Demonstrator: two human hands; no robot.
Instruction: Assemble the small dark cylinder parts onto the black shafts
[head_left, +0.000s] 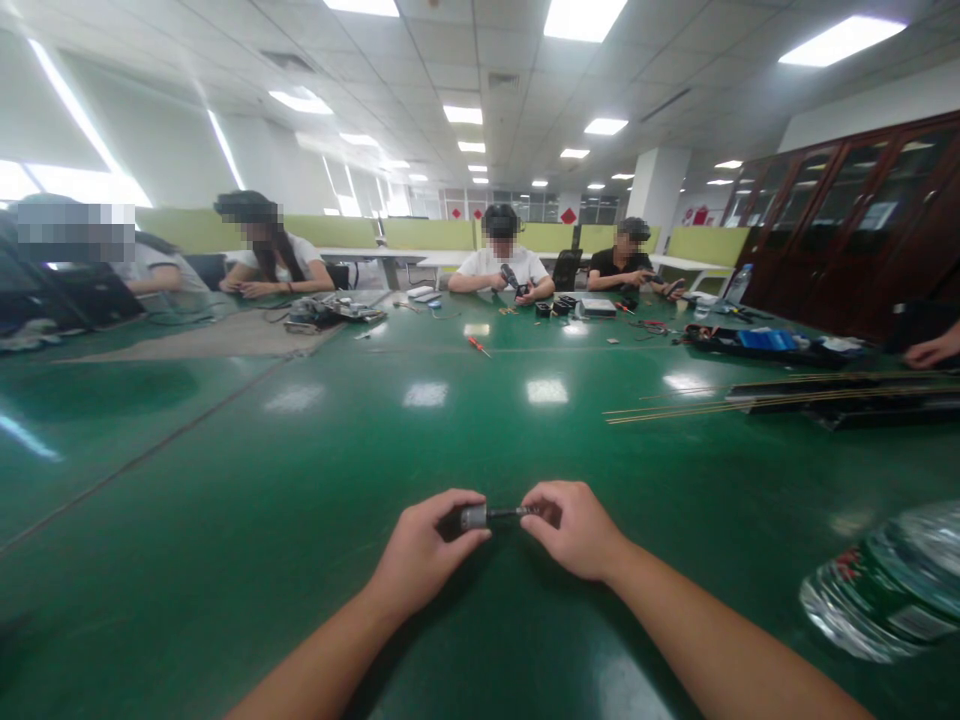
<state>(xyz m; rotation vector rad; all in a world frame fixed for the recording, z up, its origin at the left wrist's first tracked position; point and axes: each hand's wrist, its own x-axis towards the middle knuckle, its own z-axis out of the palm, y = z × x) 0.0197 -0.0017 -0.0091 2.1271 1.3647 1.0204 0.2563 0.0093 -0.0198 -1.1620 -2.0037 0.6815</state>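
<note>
Between my hands, just above or on the green table (360, 430), is a small grey cylindrical piece (474, 517) with a thin dark shaft (504, 513) pointing right. Thumb and fingers of my left hand (431, 545) pinch the cylinder at its sides. My right hand (574, 525) grips the far end of the shaft, which looks ridged, like a drill bit or screw. My fingers cover part of both ends, so the exact kind of piece is unclear.
A large water bottle (892, 580) lies at the right. Thin brass-coloured rods (675, 408) stick out from dark trays (862, 405). A red screwdriver (478, 346) rests farther off. Several people sit across the table among tools and parts; a co-worker's hand (934, 350) shows at far right.
</note>
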